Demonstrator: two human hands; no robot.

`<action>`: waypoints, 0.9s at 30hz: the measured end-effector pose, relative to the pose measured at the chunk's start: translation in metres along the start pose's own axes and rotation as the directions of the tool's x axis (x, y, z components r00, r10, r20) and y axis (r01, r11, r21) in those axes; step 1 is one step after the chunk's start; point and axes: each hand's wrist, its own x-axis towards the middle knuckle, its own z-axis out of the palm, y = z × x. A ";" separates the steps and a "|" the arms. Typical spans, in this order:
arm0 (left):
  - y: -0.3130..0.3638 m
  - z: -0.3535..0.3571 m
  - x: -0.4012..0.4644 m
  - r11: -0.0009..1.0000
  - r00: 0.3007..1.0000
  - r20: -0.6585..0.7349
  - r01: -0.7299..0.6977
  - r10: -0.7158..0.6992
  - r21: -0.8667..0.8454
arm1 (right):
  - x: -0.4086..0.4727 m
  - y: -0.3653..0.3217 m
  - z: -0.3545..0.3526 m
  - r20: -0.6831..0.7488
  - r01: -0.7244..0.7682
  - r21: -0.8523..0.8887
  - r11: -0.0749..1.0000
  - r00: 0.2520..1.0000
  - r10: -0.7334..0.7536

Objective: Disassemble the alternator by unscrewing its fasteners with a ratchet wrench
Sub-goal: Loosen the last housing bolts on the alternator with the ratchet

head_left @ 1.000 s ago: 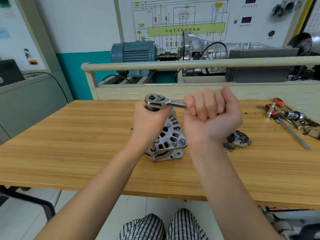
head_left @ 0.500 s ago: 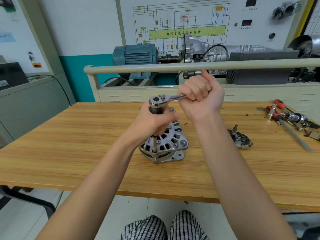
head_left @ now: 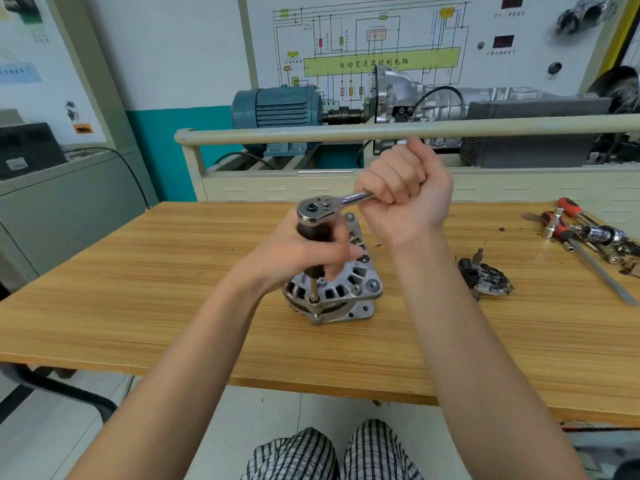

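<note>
The silver alternator (head_left: 341, 289) stands on the wooden table (head_left: 138, 306), near its middle. A chrome ratchet wrench (head_left: 318, 206) sits above it on a dark extension bar whose thin shaft reaches down to a fastener at the alternator's front left rim. My left hand (head_left: 304, 251) grips the dark extension just under the ratchet head. My right hand (head_left: 405, 195) is wrapped around the ratchet's handle, which points away to the right and far side. The handle's end is hidden in my fist.
A dark removed alternator part (head_left: 485, 275) lies to the right of the alternator. Red-handled screwdrivers and sockets (head_left: 581, 233) lie at the table's far right. A rail (head_left: 381, 133) and a blue motor (head_left: 277, 109) stand behind the table.
My right hand has swung the ratchet handle away from me, from pointing right toward the far right. My left hand has kept its hold on the extension.
</note>
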 end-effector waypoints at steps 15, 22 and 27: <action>-0.006 0.020 0.001 0.998 0.827 -0.562 0.001 -0.031 -0.055 | -0.039 0.028 0.003 0.210 0.447 -0.284 0.848 0.892 -0.400; 0.003 0.008 0.005 0.990 0.990 -0.114 0.068 -0.082 -0.123 | 0.000 0.001 0.003 -0.147 0.101 -0.020 0.995 0.984 -0.103; -0.006 0.033 0.015 0.993 0.680 -0.726 0.022 -0.098 -0.113 | -0.050 0.038 0.001 0.249 0.587 -0.293 0.755 0.809 -0.532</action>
